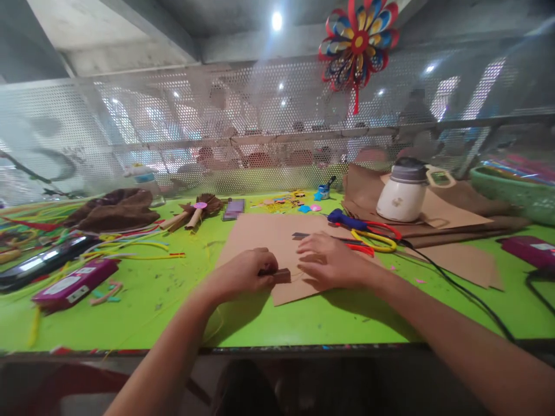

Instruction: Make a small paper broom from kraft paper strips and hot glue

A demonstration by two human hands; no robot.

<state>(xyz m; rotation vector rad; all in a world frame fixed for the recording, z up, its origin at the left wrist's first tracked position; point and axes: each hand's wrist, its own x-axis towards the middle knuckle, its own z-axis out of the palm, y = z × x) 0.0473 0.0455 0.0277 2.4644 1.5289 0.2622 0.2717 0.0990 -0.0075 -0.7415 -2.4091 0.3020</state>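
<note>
My left hand [245, 274] is closed, fingers and thumb pinching a small folded strip of brown paper [282, 275]. Just to its right, my right hand [327, 263] is over the paper with its fingers curved and apart. A thin pale thread [298, 276] runs between the strip and the right fingertips; whether they touch it I cannot tell. Both hands are over a flat tan sheet of paper [260, 234]. Scissor blades [300, 236] stick out beyond the right fingers, the rest partly hidden by that hand.
A blue glue gun [347, 219] with a black cable lies by yellow scissor handles [375, 241]. Behind them a white jug [401, 193] stands on brown paper [364, 188]. At left are a purple box [76, 283], brown crumpled paper [115, 211] and yellow strips [130, 257]. A perforated screen [260, 115] rises behind.
</note>
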